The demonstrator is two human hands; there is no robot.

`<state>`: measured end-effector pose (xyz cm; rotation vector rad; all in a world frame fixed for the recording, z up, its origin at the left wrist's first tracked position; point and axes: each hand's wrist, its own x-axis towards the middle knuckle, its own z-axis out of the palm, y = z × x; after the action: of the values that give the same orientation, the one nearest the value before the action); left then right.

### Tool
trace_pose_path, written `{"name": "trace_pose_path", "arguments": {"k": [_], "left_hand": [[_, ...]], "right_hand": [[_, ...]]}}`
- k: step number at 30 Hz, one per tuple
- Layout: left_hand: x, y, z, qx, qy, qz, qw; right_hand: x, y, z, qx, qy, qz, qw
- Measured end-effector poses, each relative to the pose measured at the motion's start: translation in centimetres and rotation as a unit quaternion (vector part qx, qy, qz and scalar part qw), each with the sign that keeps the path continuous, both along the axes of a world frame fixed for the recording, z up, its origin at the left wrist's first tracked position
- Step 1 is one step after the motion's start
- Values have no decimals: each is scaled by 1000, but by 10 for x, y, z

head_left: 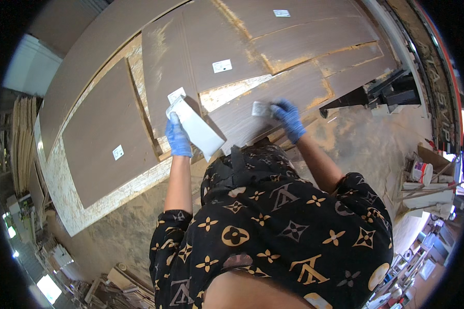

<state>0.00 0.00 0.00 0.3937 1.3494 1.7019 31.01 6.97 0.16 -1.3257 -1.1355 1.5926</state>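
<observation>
My left hand [178, 138], in a blue glove, grips a long white strip [197, 126] that looks like folded paper, its lower end hanging near my waist. Right beyond its upper end a white label [176, 95] shows. My right hand [288, 119], also gloved in blue, pinches a small pale rectangle [262, 109] resembling a label; motion blurs it and its print cannot be read. It is above the nearest brown panel [288, 90], and I cannot tell whether it touches the surface.
Brown panels lie on a large speckled chipboard sheet [72, 219], some bearing white labels [222, 66]. Sawdust lines several panel edges. Black items [392, 95] lie beyond the right end. A white bucket [421, 173] stands at the right, and upright boards [25, 144] lean at the left.
</observation>
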Motion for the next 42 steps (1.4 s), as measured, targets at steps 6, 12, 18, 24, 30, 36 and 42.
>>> {"name": "trace_pose_path", "arguments": {"k": [6,12,18,24,30,36,42], "left_hand": [[-5,-4,11,-20,-18,64,998],[-30,-29,-4,-34,3,64,997],[-36,-42,-6,-42,18,96,994],[-44,-49,13,-41,40,124,991],[-61,-60,7,-58,97,127,986],[-52,-61,4,-87,154,107,978],[-43,-65,22,-50,138,107,983]], "right_hand": [[0,13,11,-84,-14,-29,996],[-16,13,8,-97,29,-8,995],[-29,13,10,-91,24,16,995],[-25,17,-15,16,-89,89,992],[-35,15,21,209,-610,226,731],[-26,36,11,368,-607,253,657],[-66,81,46,265,-571,491,602]]}}
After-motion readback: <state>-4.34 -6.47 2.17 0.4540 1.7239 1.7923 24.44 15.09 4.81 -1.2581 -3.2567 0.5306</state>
